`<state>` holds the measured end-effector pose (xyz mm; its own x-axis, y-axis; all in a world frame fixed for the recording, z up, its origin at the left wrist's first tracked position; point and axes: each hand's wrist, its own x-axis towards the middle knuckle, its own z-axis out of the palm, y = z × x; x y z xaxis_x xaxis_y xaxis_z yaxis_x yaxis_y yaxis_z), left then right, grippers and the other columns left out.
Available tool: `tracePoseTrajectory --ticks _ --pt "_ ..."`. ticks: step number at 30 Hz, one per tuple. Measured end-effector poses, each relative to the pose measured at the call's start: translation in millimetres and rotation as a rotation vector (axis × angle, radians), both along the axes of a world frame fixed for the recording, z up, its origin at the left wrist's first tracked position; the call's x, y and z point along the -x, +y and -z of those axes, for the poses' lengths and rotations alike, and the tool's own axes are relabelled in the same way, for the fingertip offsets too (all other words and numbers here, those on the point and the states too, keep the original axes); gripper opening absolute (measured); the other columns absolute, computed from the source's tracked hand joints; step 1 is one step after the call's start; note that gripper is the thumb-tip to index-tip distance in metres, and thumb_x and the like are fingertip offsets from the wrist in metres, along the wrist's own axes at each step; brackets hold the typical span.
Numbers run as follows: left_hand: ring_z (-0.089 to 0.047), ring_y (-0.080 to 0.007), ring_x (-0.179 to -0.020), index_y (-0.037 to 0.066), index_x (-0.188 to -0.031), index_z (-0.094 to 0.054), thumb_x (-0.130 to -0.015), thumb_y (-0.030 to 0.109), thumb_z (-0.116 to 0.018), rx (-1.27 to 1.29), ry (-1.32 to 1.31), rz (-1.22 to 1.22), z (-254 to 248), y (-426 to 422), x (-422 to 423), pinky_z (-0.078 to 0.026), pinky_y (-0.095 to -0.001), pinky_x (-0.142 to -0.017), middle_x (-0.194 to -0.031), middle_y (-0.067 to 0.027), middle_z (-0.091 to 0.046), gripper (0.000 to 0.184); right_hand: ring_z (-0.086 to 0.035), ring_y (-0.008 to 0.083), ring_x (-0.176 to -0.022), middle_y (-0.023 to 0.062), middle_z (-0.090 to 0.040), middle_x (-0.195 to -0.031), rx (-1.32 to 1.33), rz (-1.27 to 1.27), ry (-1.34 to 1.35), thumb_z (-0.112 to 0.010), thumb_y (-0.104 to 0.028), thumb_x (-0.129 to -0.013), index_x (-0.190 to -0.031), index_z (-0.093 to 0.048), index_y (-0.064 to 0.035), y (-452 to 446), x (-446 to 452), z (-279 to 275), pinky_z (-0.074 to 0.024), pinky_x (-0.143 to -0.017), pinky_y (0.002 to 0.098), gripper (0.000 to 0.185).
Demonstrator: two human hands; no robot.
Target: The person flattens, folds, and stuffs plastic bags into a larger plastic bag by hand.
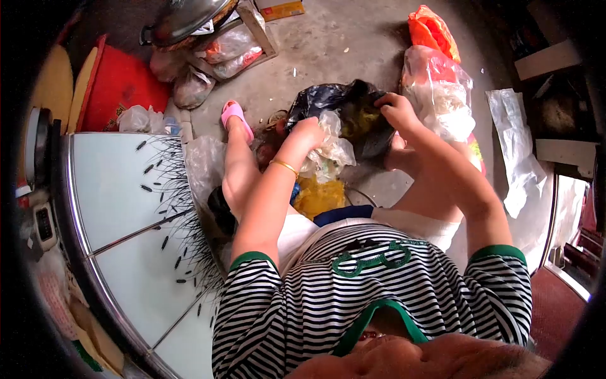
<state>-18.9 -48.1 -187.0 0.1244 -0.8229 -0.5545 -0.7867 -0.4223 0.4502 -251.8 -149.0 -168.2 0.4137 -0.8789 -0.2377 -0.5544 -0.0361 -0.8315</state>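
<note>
My left hand [308, 134], with a gold bangle at the wrist, is closed on a crumpled translucent plastic bag [334, 146] that hangs below the fingers. Pinched in my right hand [399, 114] is the edge of a black plastic bag [328, 98]. The black bag's mouth gapes between my knees, and something yellowish shows dimly inside it. Beneath the translucent bag lies a yellow plastic bag [320, 197], close to my lap.
White-and-red filled plastic bags [439, 88] and an orange bag [434, 31] lie on the floor to the right. A clear plastic sheet [514, 142] lies farther right. Glossy white cabinet panels [126, 189] stand on the left, near a lidded pan [189, 22].
</note>
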Motion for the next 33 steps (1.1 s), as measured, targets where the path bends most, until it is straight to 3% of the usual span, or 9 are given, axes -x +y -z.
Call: tracePoseTrajectory --ticks 4,6,9,13,19,27,30,32,33 --pt "-0.057 -0.037 -0.097 -0.001 -0.104 -0.059 -0.078 0.019 -0.056 0.088 -0.003 0.07 40.7 -33.8 12.6 -0.046 -0.0368 -0.082 -0.104 -0.0246 -0.059 0.033 -0.05 0.0188 -0.086 0.0076 -0.053 -0.087 -0.17 0.051 -0.248 -0.053 -0.001 -0.07 -0.106 -0.054 -0.0044 10.2 23.7 -30.2 -0.0412 -0.079 0.0278 0.036" --pt "-0.061 -0.0226 -0.086 -0.001 -0.103 -0.06 -0.079 0.013 -0.056 0.026 0.441 -0.054 38.3 -50.1 21.5 -0.048 -0.0346 -0.075 -0.092 -0.0112 -0.065 0.028 -0.046 0.0186 -0.098 0.0114 -0.049 -0.104 -0.362 0.127 -0.485 -0.052 0.002 -0.068 -0.124 -0.04 -0.0054 24.5 17.2 -51.8 -0.0385 -0.087 0.0287 0.059" --pt "-0.057 -0.0159 -0.08 0.005 -0.099 -0.063 -0.08 0.015 -0.055 -0.185 0.804 -0.253 22.7 -70.3 39.9 -0.047 -0.0354 -0.07 -0.088 -0.0048 -0.064 0.022 -0.051 0.0183 -0.097 0.0116 -0.055 -0.102 -0.095 -0.048 -0.115 -0.052 0.001 -0.069 -0.12 -0.043 0.0018 18.4 22.2 -22.7 -0.0417 -0.084 0.0293 0.051" --pt "-0.058 -0.0179 -0.077 -0.001 -0.095 -0.065 -0.075 0.022 -0.064 -0.227 0.643 -0.187 62.7 -99.3 64.7 -0.048 -0.0357 -0.068 -0.088 -0.0081 -0.065 0.03 -0.057 0.0405 -0.084 0.0232 -0.059 -0.084 0.238 -0.131 0.091 -0.056 -0.006 -0.074 -0.095 -0.054 -0.0025 25.2 7.5 -38.4 -0.0458 -0.071 0.0434 0.021" --pt "-0.057 -0.0345 -0.098 0.005 -0.113 -0.054 -0.082 0.021 -0.053 0.525 0.662 0.158 134.8 -92.7 88.8 -0.045 -0.0399 -0.084 -0.105 -0.0239 -0.059 0.034 -0.06 0.0228 -0.09 0.0117 -0.061 -0.091 0.125 0.042 -0.281 -0.047 0.005 -0.076 -0.106 -0.052 -0.006 11.1 0.0 -20.0 -0.0451 -0.08 0.0315 0.033" --pt "-0.054 -0.035 -0.102 0.006 -0.112 -0.053 -0.082 0.01 -0.05 0.386 0.301 0.392 62.0 -52.9 41.1 -0.045 -0.0401 -0.082 -0.113 -0.019 -0.056 0.031 -0.052 0.0144 -0.097 0.0063 -0.057 -0.105 -0.215 0.315 -0.63 -0.039 0.011 -0.075 -0.117 -0.051 -0.0024 -14.0 12.2 -25.9 -0.0396 -0.089 0.025 0.046" --pt "-0.055 -0.0301 -0.102 0.006 -0.112 -0.054 -0.084 0.013 -0.048 -0.035 0.203 0.483 49.8 -56.0 46.6 -0.044 -0.0359 -0.082 -0.114 -0.0161 -0.057 0.029 -0.051 0.0109 -0.096 0.0043 -0.057 -0.102 -0.318 0.248 -0.739 -0.04 0.008 -0.078 -0.117 -0.053 -0.0013 1.8 5.4 -37.3 -0.0379 -0.088 0.0232 0.042" --pt "-0.055 -0.022 -0.098 0.003 -0.111 -0.054 -0.09 0.021 -0.041 -0.338 1.023 -0.395 84.7 -53.0 60.4 -0.043 -0.0315 -0.083 -0.109 -0.0101 -0.06 0.031 -0.052 0.0111 -0.099 0.0048 -0.058 -0.104 -0.386 0.16 -0.725 -0.039 0.009 -0.077 -0.116 -0.054 -0.0021 11.3 2.4 -43.5 -0.0372 -0.09 0.0237 0.043" --pt "-0.055 -0.0206 -0.097 0.003 -0.111 -0.055 -0.091 0.023 -0.039 -0.311 1.13 -0.434 75.9 -56.0 62.2 -0.043 -0.031 -0.084 -0.109 -0.0096 -0.06 0.032 -0.051 0.0116 -0.102 0.0043 -0.058 -0.104 -0.584 0.095 -0.807 -0.038 0.01 -0.076 -0.115 -0.055 -0.0025 17.2 3.0 -42.5 -0.0369 -0.093 0.0255 0.044"
